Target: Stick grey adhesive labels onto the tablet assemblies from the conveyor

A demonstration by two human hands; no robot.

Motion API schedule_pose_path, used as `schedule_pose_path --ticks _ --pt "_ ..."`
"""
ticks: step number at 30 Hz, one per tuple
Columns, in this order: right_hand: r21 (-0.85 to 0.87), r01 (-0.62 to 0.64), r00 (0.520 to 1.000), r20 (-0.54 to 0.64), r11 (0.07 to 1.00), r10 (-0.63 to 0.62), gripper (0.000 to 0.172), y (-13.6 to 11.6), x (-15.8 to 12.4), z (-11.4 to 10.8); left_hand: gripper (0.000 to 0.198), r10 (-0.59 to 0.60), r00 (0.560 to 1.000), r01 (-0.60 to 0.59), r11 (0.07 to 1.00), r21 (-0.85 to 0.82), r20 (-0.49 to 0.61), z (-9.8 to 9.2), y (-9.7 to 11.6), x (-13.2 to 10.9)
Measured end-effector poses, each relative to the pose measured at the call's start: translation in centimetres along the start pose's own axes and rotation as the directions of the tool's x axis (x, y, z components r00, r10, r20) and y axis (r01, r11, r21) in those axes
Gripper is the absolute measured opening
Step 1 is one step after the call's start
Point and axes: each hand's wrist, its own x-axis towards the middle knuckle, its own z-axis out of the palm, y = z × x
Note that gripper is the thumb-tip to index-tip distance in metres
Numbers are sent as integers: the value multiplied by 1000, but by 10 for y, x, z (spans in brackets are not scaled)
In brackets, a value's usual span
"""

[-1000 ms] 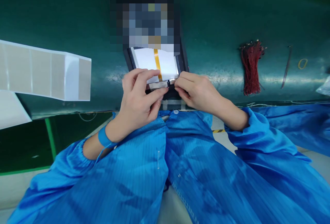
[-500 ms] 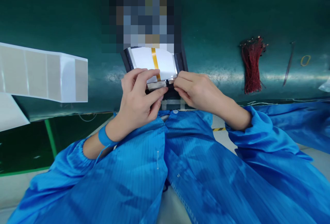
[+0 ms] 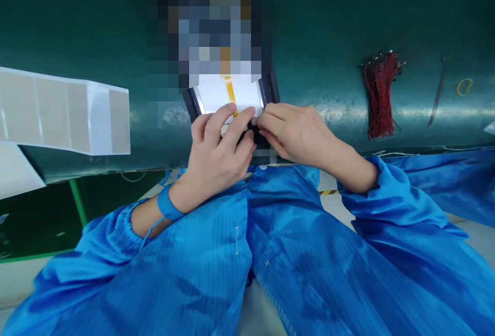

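Gripping the lower edge of a black frame [image 3: 268, 88], the left hand [image 3: 216, 145] and right hand [image 3: 294, 132] close in from either side, fingers curled and almost meeting, though they hide exactly what is pinched. The frame lies on a green bench [image 3: 317, 21] directly ahead of the person, holding a flat white panel [image 3: 247, 94] crossed by a strip of orange tape [image 3: 230, 94]; its upper end is blurred out. The panel looks thin, light and probably easy to crease, so the stiffer frame edges seem the safer place to hold, not its face. A label strip [image 3: 58, 112] lies to the left; red wires [image 3: 381, 94], a thin dark tool [image 3: 438, 91] and a yellow rubber band [image 3: 464, 87] lie to the right. A blue wrist strap [image 3: 167, 204] circles the left wrist.
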Motion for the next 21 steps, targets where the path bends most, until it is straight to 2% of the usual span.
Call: schedule_pose_path --ticks 3,5,8,10,13,17,19,21 --pt "15 -4 999 -44 1000 5 20 5 -5 1 23 -10 1000 11 999 -43 20 -1 -3 -2" --pt "34 5 997 -75 999 -3 21 9 -9 4 28 14 1000 -15 998 -65 -22 -4 -12 -7" --pt "70 37 990 -138 997 -28 22 14 -14 11 40 114 982 -111 993 28 -151 -10 -27 -14" --pt "94 43 984 -175 995 -26 24 16 -16 17 45 176 969 -155 980 125 -174 -13 -32 -14" --pt "134 33 981 -196 990 -6 23 16 -17 22 41 208 971 -183 965 190 -119 -15 -29 -8" --pt "175 64 975 -221 982 -24 21 17 -17 24 29 218 974 -200 951 237 -54 -17 -12 1" --pt "195 89 961 -273 977 -34 20 19 -16 27 22 256 967 -251 941 227 11 -22 -6 6" --pt "208 103 940 -340 973 -27 20 20 -14 33 17 306 948 -317 924 213 87 -29 -9 13"
